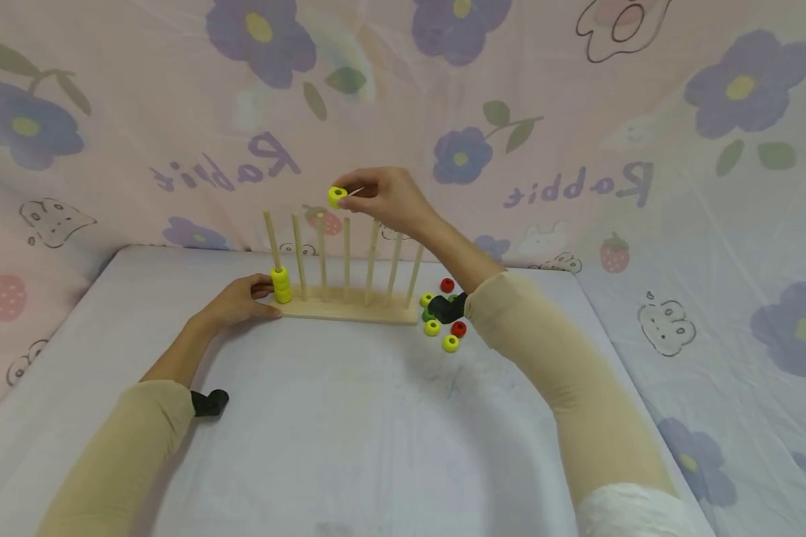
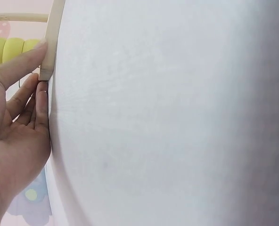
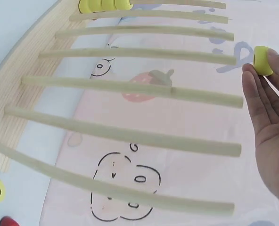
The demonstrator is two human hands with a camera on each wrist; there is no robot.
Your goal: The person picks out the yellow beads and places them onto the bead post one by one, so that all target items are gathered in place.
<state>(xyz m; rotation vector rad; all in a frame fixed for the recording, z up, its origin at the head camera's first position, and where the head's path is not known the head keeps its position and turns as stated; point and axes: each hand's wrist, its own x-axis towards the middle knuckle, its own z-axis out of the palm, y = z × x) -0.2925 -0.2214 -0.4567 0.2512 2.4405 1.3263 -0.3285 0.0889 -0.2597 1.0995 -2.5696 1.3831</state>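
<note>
From my end, I have the right hand (image 1: 386,198) pinching a round yellow bead (image 1: 336,198) above the pale wooden rack (image 1: 349,311), probably gripped by its side to leave the hole uncovered. My left hand (image 1: 242,300) grips the rack's left end between thumb and fingers, I'd judge to steady it on the white-covered bench (image 1: 309,418). Three stacked yellow beads (image 1: 280,286) sit on the leftmost upright peg (image 1: 272,239); six more pegs could snag a low-carried bead. Beside the rack's right end lie loose red, yellow and green beads (image 1: 451,344), partly hidden by a black wrist mount (image 1: 447,309).
</note>
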